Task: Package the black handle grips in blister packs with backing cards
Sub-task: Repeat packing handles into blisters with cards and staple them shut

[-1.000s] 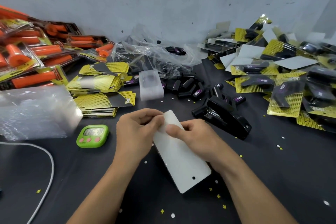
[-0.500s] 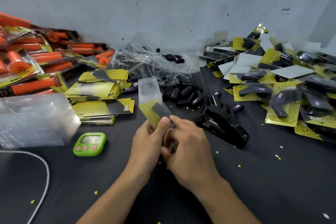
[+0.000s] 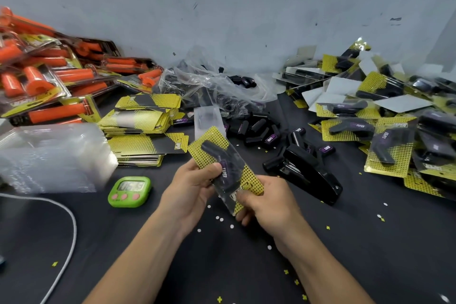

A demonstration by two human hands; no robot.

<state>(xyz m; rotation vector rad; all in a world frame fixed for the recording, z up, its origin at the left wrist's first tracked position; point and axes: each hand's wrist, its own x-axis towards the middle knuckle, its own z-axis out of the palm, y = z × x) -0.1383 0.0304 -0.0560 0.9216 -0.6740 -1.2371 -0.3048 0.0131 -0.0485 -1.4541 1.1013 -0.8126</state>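
I hold one blister pack (image 3: 225,168) face up above the dark table, its yellow dotted backing card showing a black handle grip with a purple label under clear plastic. My left hand (image 3: 190,187) grips its left edge with the thumb on top. My right hand (image 3: 269,202) pinches the pack's near end. Loose black handle grips (image 3: 254,128) lie in a heap behind it. Stacks of yellow backing cards (image 3: 143,136) sit to the left. A pile of empty clear blisters (image 3: 49,155) stands at far left.
A black stapler (image 3: 306,173) lies just right of my hands. Finished packs (image 3: 385,136) pile up at the right. Orange grip packs (image 3: 49,86) fill the back left. A green timer (image 3: 129,191), a white cable (image 3: 69,234) and a crumpled plastic bag (image 3: 212,84) are also here.
The pack was turned over from its white back to its yellow front. Both hands lifted it off the table and now hold it tilted, face up.
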